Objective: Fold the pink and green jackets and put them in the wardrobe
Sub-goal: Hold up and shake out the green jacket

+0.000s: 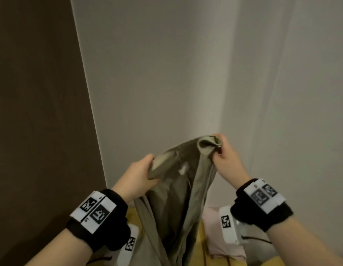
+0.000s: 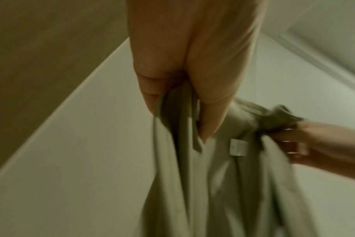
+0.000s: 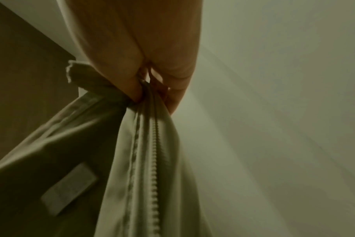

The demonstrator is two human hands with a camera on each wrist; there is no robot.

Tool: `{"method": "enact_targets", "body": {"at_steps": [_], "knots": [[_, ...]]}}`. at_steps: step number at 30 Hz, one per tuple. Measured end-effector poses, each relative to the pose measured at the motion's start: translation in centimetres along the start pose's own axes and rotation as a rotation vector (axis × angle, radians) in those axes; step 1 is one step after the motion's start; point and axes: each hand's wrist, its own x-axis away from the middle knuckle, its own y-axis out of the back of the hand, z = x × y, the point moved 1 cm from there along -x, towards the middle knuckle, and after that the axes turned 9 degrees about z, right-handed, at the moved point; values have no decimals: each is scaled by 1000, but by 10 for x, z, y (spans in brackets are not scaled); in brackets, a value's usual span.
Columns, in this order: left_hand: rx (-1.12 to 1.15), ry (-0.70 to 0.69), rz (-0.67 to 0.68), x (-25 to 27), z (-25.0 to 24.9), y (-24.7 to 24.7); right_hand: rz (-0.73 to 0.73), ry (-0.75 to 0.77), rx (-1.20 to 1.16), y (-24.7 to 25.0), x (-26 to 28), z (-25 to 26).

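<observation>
Both hands hold the green jacket (image 1: 178, 181) up in the air in front of a pale wall (image 1: 166, 73), its body hanging straight down between the 2 wrists. The left hand (image 1: 139, 173) is clenched round a bunch of fabric at the upper left edge, thumb on the near side and fingers curled behind. The right hand (image 1: 227, 158) pinches the opposite upper edge, higher than the left, where the cloth rolls over into a thick fold next to the fingers. In the right wrist view the zipper (image 3: 155, 160) runs down from that pinch, its teeth plainly visible. A small white label (image 1: 183, 169) sits on the inner face of the jacket between the 2 grips (any text on it is too blurred to read). Below the right wrist, the pink jacket (image 1: 222, 244) lies bunched on a yellow surface (image 1: 200, 244), apart from the hanging green one. A dark brown panel (image 1: 36, 112) fills the left side. Each wrist carries a black band with black-and-white marker tags (image 1: 95, 212).
</observation>
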Motion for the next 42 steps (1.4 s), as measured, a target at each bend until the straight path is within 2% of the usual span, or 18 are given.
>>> {"method": "enact_targets", "body": {"at_steps": [2, 7, 11, 14, 18, 21, 23, 27, 30, 33, 35, 37, 39, 42], "knots": [[-41, 82, -36, 9, 16, 9, -28, -41, 21, 12, -1, -2], [-154, 181, -141, 15, 37, 19, -58, -111, 43, 11, -3, -8], [-312, 306, -121, 15, 56, 16, -108, -120, 95, 8, -10, -6], [-208, 386, -86, 20, 78, 15, -115, -139, 156, 8, -13, -8], [-48, 425, -119, 26, 97, 18, -146, -207, 170, 9, -9, -15], [45, 316, -203, 24, 88, 20, -107, -235, 136, -4, -3, -8], [107, 211, -253, 20, 72, 23, -12, -173, 46, -21, 1, 6], [155, -34, -184, 10, 28, 24, 327, -49, -59, -66, 9, 41], [148, -126, -195, 5, 10, 22, 504, -48, -19, -96, 11, 52], [188, -110, -204, 8, 15, 24, 404, -25, 101, -106, 9, 45], [181, -49, -158, 15, 28, 26, 308, -28, 126, -103, 7, 35], [53, 19, -65, 20, 44, 21, 224, -42, 63, -98, 5, 30], [-98, 76, 20, 23, 60, 11, 205, -39, 50, -96, 1, 30], [-182, 209, 41, 28, 84, -3, 135, -53, 13, -92, -9, 25]]}}
